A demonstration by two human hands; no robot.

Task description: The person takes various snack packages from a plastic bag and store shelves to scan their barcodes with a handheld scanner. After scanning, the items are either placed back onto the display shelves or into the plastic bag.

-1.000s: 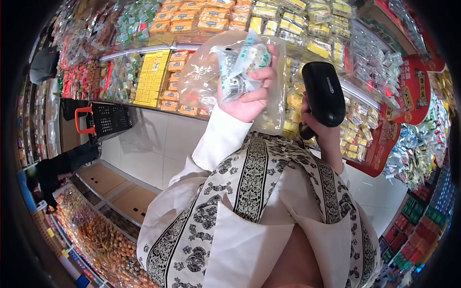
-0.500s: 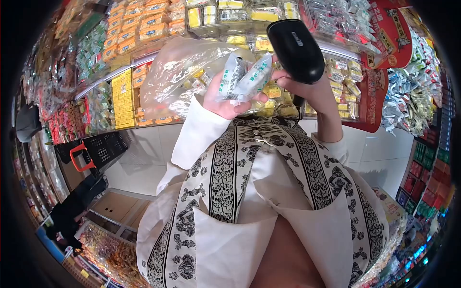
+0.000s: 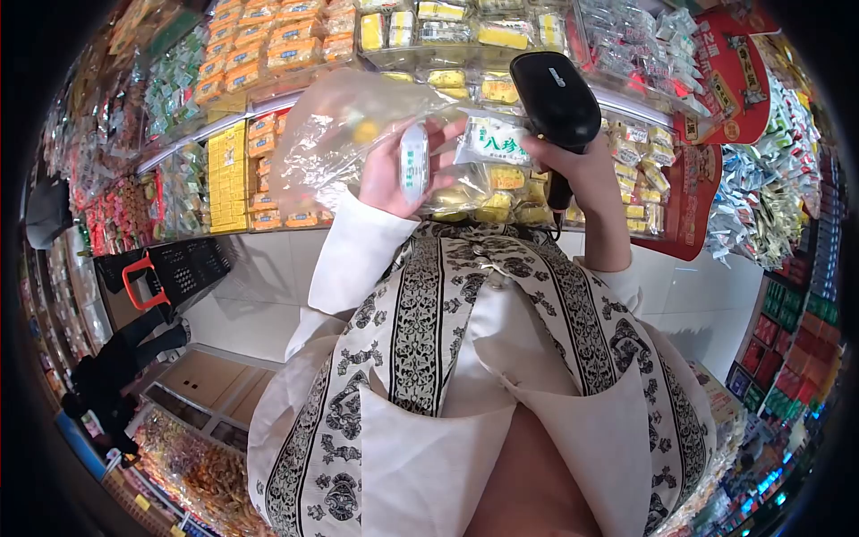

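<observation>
My left hand [image 3: 382, 182] is palm up with its fingers spread, and a small white packet with green print [image 3: 414, 166] rests across it. In my right hand [image 3: 580, 168] is a black barcode scanner [image 3: 557, 100], gripped by its handle with its head up. The thumb and finger of that same hand also pinch a white packet with green characters [image 3: 492, 140]. Behind the left hand spreads a large translucent plastic bag [image 3: 313, 134]; whether the hand holds it is hidden. Below both hands lie yellow-wrapped snacks [image 3: 495, 206] in the display.
Orange packets [image 3: 295, 54] and a yellow stack [image 3: 227, 179] fill trays on the left. A red display card [image 3: 693, 192] stands at right. Behind, on the left, are a black basket with a red handle [image 3: 143, 282] and a person in dark clothes [image 3: 107, 371].
The two packets, together in my left hand before, are now apart: one stays on the left palm, the other is pinched in my right hand. The scanner has shifted slightly down and right.
</observation>
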